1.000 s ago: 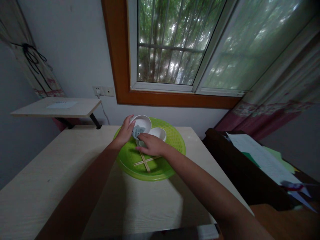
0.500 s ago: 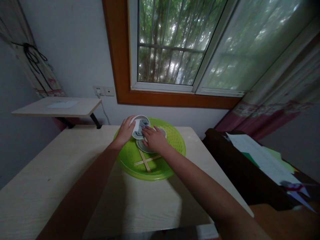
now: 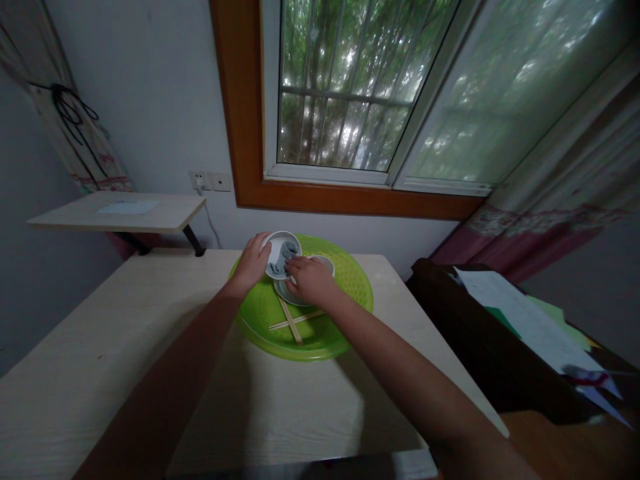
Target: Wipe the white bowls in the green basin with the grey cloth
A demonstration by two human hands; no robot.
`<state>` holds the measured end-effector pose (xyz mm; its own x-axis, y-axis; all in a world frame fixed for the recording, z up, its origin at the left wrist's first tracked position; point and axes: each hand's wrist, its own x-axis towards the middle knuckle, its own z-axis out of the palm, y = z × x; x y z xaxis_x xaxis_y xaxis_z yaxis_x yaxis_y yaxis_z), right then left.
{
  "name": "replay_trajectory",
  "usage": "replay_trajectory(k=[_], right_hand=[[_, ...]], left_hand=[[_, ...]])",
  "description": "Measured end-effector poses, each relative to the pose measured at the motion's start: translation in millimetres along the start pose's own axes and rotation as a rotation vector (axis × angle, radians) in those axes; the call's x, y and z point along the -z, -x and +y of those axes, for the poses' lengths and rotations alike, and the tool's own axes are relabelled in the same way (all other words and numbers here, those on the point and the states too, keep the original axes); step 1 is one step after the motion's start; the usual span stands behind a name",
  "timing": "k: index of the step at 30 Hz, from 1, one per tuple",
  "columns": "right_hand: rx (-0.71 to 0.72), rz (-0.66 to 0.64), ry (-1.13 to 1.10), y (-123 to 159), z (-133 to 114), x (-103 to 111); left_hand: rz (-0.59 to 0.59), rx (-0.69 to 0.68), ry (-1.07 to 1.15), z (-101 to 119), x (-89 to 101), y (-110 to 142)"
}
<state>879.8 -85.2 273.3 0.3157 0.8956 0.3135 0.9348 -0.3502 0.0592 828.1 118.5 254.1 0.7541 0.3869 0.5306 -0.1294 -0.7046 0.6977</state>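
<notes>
My left hand [image 3: 251, 262] grips the left rim of a small white bowl [image 3: 273, 249], thumb on the inside, and the bowl tilts toward me. Inside it lies a bunched grey patterned cloth [image 3: 288, 251]. The fingers of my right hand [image 3: 311, 279] are closed on the cloth's right edge at the bowl's rim. Partly hidden under my right hand are another white bowl [image 3: 327, 264] and a pale dish [image 3: 286, 292]. Both rest in a round green plastic basket [image 3: 355, 287]. Crossed wooden chopsticks [image 3: 291, 321] lie in the basket's near part.
The basket stands on a pale wooden table [image 3: 295, 407] near the wall. A small raised shelf [image 3: 170, 212] with a paper is at the back left. Right of the table, a dark cabinet [image 3: 460, 340] carries papers [image 3: 525, 313]. A barred window [image 3: 345, 100] is behind.
The cloth has shifted slightly and bunched inside the bowl under my right fingers. My left hand keeps its hold on the bowl. The whole view has moved a little.
</notes>
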Motion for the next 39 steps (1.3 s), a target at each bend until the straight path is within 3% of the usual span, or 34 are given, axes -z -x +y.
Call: replay_trajectory(k=[6, 14, 24, 30, 34, 39], right_hand=[[0.074, -0.078, -0.207, 0, 4, -2], [0.142, -0.078, -0.445, 4, 5, -2], [0.037, -0.124, -0.128, -3, 9, 3], [0.006, -0.036, 0.025, -2, 14, -4], [0.009, -0.016, 0.055, 1, 15, -8], [-0.030, -0.051, 0.023, -2, 12, -4]], left_hand=[[0.002, 0.003, 0.011, -3, -0.3, 0], [0.003, -0.004, 0.055, 2, 1.2, 1], [-0.007, 0.000, 0.026, 3, -2.7, 0], [-0.034, 0.050, 0.058, 2, -3.1, -2], [-0.080, 0.094, 0.108, 2, -3.6, 0], [-0.118, 0.051, 0.132, 0, -5.0, 2]])
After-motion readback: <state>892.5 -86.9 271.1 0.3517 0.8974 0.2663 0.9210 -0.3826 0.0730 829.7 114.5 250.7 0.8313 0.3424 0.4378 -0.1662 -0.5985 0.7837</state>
